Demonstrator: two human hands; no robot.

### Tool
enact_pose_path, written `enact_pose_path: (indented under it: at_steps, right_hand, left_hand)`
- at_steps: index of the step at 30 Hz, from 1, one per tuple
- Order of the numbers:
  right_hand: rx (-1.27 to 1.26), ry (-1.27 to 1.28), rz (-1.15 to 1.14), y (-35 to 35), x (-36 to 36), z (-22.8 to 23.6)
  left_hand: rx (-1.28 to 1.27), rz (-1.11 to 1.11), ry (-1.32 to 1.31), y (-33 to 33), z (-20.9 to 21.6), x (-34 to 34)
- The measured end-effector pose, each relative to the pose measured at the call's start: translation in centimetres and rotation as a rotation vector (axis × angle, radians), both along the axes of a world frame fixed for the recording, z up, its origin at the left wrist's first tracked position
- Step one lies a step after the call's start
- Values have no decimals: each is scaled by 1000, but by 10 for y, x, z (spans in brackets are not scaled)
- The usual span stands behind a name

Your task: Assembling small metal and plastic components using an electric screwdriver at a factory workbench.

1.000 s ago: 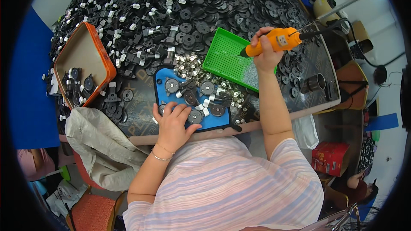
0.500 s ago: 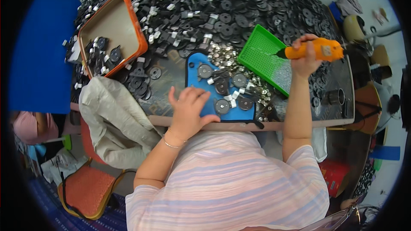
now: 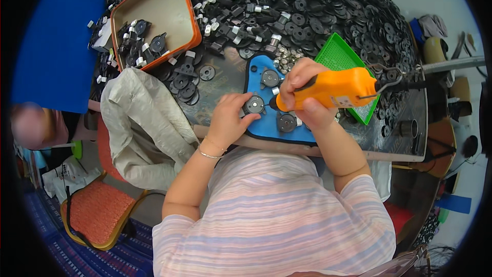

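Note:
My right hand (image 3: 303, 98) grips an orange electric screwdriver (image 3: 335, 88) and holds it over a blue fixture plate (image 3: 279, 131) at the table's near edge. The plate carries round black and silver parts (image 3: 270, 77). The tool's tip points toward the part (image 3: 254, 104) under my left hand (image 3: 229, 118), whose fingers rest on that part and steady it. Another round part (image 3: 287, 121) lies just below the screwdriver.
A huge heap of black parts (image 3: 287, 5) covers the far table. An orange-rimmed tray (image 3: 154, 15) with several parts sits at the upper left, a green tray (image 3: 341, 59) behind the tool. A grey sack (image 3: 143, 123) hangs at the left; an orange chair (image 3: 97, 210) stands below.
My right hand has brought the screwdriver down from over the green tray to the blue plate. My left hand has shifted onto a round part. The view has swung closer.

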State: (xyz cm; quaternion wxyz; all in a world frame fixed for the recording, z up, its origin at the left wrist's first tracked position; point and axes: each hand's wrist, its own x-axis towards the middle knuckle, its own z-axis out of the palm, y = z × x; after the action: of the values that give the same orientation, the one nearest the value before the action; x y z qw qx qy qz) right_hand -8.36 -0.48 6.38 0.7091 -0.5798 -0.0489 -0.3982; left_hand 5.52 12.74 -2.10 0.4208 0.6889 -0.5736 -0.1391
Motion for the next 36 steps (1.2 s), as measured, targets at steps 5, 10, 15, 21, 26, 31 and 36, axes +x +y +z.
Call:
enact_pose_path:
  at_steps: [5,10,15,21,26,31,36]
  right_hand:
    - [24,38,13,4,8,-4]
    - [-64,106,4,2,13,-5]
    - [-121,178,56,5,16,1]
    - [-251,153,276,-13,18,7]
    - [-33,-106,287,-24,-2,18]
    - [-181,-163,-555,-77,-70,19]
    - [-31,-106,-896,-118,-114,-8]
  left_hand:
    - [31,-28,36,-3,2,3]
    - [37,-28,64,-3,3,3]
    - [20,-25,50,-4,-1,3]
    - [0,-65,30,-10,-2,4]
    - [101,-47,110,-9,1,4]
    - [80,-13,80,-3,0,1]
    - [109,-16,53,-11,0,-6]
